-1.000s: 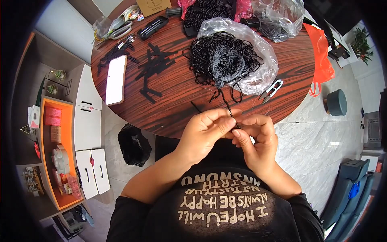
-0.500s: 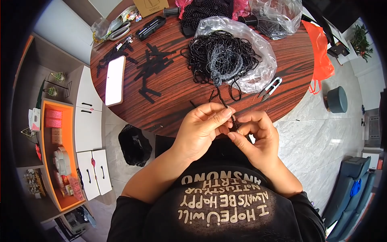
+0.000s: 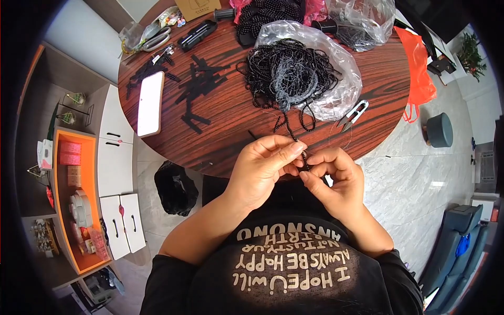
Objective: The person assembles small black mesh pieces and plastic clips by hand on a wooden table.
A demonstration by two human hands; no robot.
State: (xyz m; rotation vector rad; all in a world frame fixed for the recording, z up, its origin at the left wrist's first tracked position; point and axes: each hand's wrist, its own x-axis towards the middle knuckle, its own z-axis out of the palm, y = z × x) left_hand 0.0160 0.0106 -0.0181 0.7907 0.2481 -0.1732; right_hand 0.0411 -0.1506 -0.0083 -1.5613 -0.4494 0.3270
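Note:
My left hand (image 3: 262, 170) pinches a strand of small black beads (image 3: 305, 161) between thumb and fingers, just past the table's near edge. Close beside it, my right hand (image 3: 336, 181) is closed with thumb and fingertips on the lower end of that same strand. The strand runs up to a heap of black bead strings (image 3: 257, 65) with a tangle of pale thread (image 3: 294, 81) on top. Under the heap lies a clear plastic bag (image 3: 346, 86). Thread snips (image 3: 353, 114) with light handles rest to the right, near a loose thread.
On the round wooden table (image 3: 226, 149) are a phone (image 3: 150, 104), black strips (image 3: 202, 81), scissors (image 3: 156, 39) and a black case (image 3: 197, 35). More black beads (image 3: 268, 18) sit at the back. An orange bag (image 3: 417, 73) hangs at the right edge; a black bag (image 3: 176, 189) stands on the floor.
My right thumb and fingers have shifted very slightly on the bead strand. My left hand keeps its pinch, and the things on the table stay put.

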